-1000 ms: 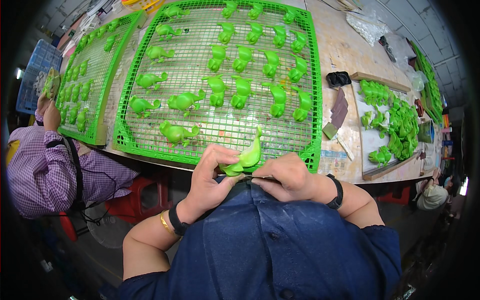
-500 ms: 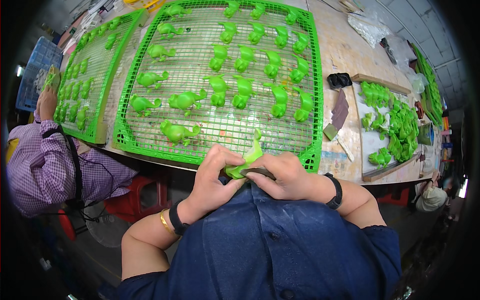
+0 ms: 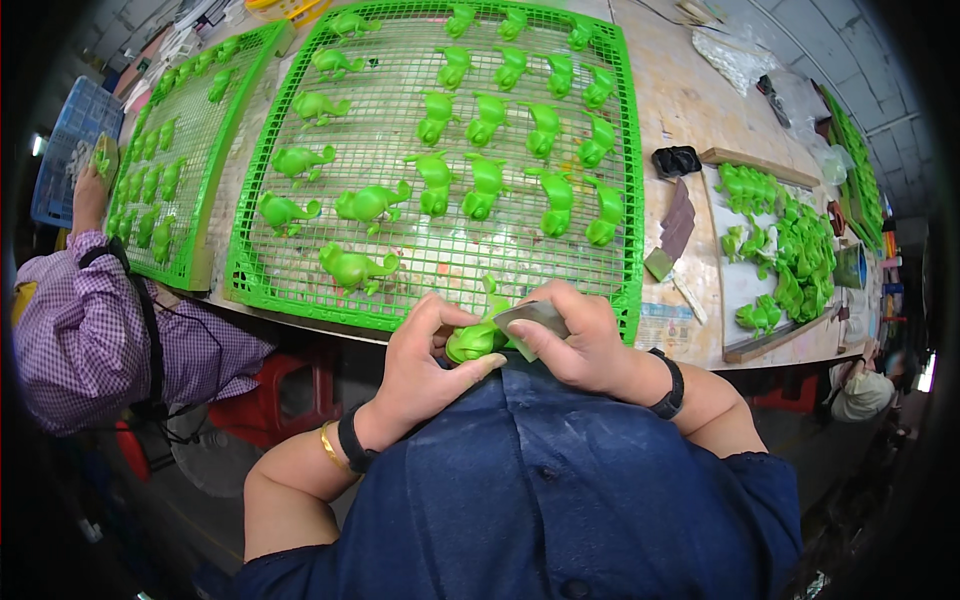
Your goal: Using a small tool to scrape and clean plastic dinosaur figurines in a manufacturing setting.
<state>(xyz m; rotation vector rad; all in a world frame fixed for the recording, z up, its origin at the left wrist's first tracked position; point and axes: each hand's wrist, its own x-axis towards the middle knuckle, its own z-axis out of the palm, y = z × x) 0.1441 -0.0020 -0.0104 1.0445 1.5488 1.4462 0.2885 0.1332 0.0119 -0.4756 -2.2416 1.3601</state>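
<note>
My left hand (image 3: 415, 350) pinches a glossy green chameleon figurine (image 3: 470, 344) in front of my chest, just past the table's near edge. The figurine's rounded end points toward me and its curled tail sticks up and away. In my right hand (image 3: 585, 335) a folded grey piece of sandpaper (image 3: 536, 317) is held between thumb and fingers, its edge against or very close to the figurine's right side. Directly beyond both hands lies a green mesh rack (image 3: 634, 150) with rows of similar green figurines (image 3: 366, 202).
On the right, a white board (image 3: 735, 290) with wooden edging bears a heap of green pieces (image 3: 800, 250). Purple-brown sandpaper sheets (image 3: 677, 217) and a black tray (image 3: 679, 160) lie beside it. At left, a co-worker's hand (image 3: 90, 190) is near a second rack (image 3: 205, 190) and a blue basket (image 3: 82, 130).
The figurine has turned in my left hand, so its rounded end now shows. My right hand has lifted and tilted the sandpaper, exposing more of its flat face.
</note>
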